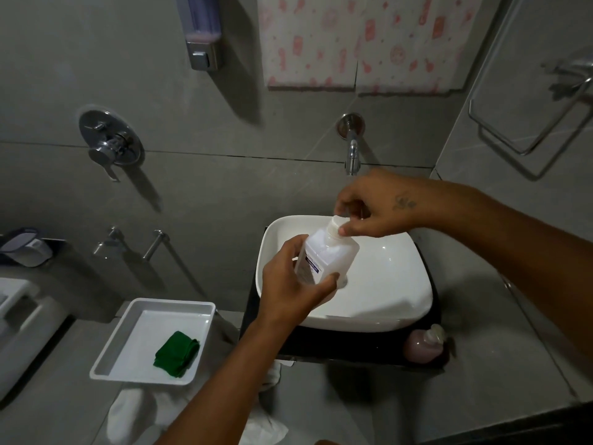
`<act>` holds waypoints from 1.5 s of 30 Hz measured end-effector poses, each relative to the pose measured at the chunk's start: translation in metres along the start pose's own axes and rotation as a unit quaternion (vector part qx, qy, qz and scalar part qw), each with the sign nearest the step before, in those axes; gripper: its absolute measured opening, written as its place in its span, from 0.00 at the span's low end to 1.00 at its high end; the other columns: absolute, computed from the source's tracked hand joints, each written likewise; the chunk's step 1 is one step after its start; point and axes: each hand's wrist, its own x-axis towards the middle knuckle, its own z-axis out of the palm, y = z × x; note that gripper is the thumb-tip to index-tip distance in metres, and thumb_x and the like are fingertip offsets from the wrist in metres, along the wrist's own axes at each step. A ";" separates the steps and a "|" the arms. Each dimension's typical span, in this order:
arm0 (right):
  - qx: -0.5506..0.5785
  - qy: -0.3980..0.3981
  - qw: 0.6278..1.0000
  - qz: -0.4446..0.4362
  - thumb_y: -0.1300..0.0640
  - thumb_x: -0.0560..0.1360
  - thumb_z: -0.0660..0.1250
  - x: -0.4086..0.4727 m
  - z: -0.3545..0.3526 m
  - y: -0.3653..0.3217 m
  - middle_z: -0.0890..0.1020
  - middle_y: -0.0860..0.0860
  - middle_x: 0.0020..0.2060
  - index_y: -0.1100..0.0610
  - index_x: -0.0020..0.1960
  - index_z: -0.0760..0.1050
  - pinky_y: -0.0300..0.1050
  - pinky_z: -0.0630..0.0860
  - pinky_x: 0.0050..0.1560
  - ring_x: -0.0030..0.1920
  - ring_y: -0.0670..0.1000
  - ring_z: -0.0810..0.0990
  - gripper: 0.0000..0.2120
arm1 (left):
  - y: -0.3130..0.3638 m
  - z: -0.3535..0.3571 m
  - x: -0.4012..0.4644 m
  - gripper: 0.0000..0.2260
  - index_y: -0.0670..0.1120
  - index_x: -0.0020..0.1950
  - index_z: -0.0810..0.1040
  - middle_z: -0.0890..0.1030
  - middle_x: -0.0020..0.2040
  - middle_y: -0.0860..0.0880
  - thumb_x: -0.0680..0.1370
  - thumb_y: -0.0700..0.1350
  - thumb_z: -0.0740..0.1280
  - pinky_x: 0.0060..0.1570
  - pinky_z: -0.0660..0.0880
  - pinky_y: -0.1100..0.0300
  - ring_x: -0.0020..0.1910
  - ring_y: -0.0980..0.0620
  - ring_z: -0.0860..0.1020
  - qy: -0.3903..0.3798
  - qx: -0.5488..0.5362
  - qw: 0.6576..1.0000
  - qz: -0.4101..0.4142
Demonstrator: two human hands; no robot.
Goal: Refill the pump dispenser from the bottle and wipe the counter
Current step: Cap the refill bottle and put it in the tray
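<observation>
Over the white basin point(394, 303) I hold a white plastic bottle point(330, 255) with a blue-edged label, tilted to the upper right. My left hand point(288, 284) grips its lower body. My right hand point(372, 207) has its fingertips pinched around the white cap point(335, 224) at the bottle's neck. A small pink pump dispenser point(425, 343) stands on the dark counter edge at the basin's front right corner. A folded green cloth point(176, 353) lies in a white tray point(134, 313) to the left.
A wall tap point(352, 152) juts out above the basin. A mixer valve point(110, 139) and a wall soap dispenser point(202, 30) are mounted on the grey tiles. A chrome towel ring point(526, 123) hangs at right. White cloth point(134, 415) lies below the tray.
</observation>
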 end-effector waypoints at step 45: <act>0.667 -0.055 0.688 0.282 0.36 0.79 0.60 0.046 0.151 -0.059 0.80 0.63 0.58 0.53 0.69 0.73 0.57 0.84 0.48 0.50 0.64 0.85 0.26 | -0.045 -0.050 -0.019 0.34 0.60 0.55 0.73 0.80 0.53 0.62 0.55 0.61 0.85 0.47 0.74 0.74 0.53 0.69 0.78 0.071 0.018 0.984 -0.161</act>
